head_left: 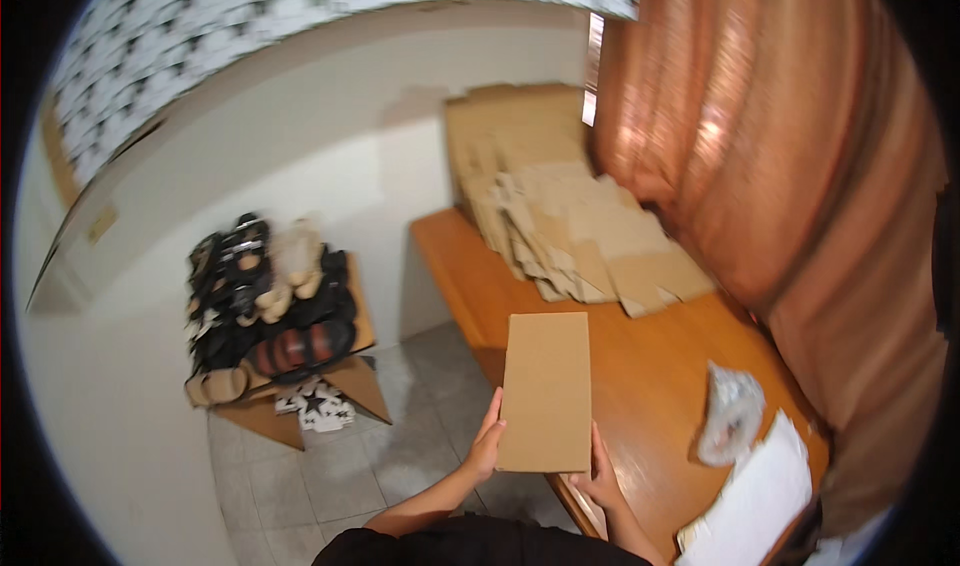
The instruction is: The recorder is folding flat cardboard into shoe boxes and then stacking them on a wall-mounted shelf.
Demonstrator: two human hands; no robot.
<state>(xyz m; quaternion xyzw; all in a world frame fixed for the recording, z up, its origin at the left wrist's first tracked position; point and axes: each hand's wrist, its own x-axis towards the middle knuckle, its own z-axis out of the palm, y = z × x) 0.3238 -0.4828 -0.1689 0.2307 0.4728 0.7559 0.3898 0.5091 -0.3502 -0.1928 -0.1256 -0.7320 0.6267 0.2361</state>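
Note:
A closed brown cardboard box, long and plain, is held up in front of me over the near left edge of the wooden table. My left hand grips its lower left side, and my right hand grips the lower right side. The fingers of both hands are partly hidden by the box. Behind it on the table lies a stack of flattened cardboard boxes, some standing against the wall.
The wooden table carries a clear plastic bag and white sheets on the right. Brown curtains hang along its far right side. On the left, a cardboard carton holds several shoes on the tiled floor.

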